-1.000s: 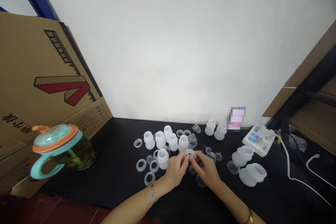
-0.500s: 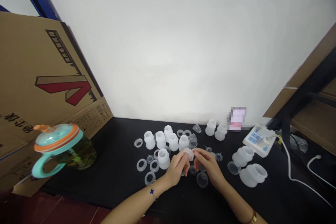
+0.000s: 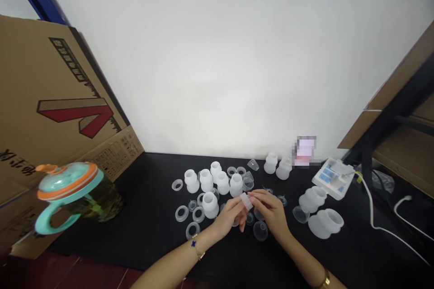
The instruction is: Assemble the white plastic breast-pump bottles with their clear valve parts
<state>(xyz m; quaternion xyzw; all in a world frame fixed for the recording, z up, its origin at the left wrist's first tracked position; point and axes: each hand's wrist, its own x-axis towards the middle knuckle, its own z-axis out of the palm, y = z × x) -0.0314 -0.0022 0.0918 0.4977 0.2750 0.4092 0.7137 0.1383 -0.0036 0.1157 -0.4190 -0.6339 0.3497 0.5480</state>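
Note:
My left hand (image 3: 232,216) is closed on a translucent white bottle collar ring (image 3: 246,201), thumb and forefinger pinching its left side. The ring stands tilted on edge. Against its right side the pinched fingertips of my right hand (image 3: 269,210) meet the rim; anything small between them is hidden. Several white bottle bodies stand left of my hands, the nearest bottle body (image 3: 210,205) being close to my left wrist. Loose collar rings, such as one ring (image 3: 193,230), lie around them. Clear nipples lie about too, including a nipple (image 3: 261,231) below my right hand.
At the left stand a lidded turquoise pitcher (image 3: 79,194) and a big cardboard box (image 3: 27,72). On the right are larger white bottles (image 3: 325,223), a white power strip (image 3: 332,178) with a cable, and a blurred pink item (image 3: 304,151) by the wall.
The collar ring has turned from lying nearly flat to standing on edge between my hands. My right fingertips have moved in against it. The view has shifted slightly.

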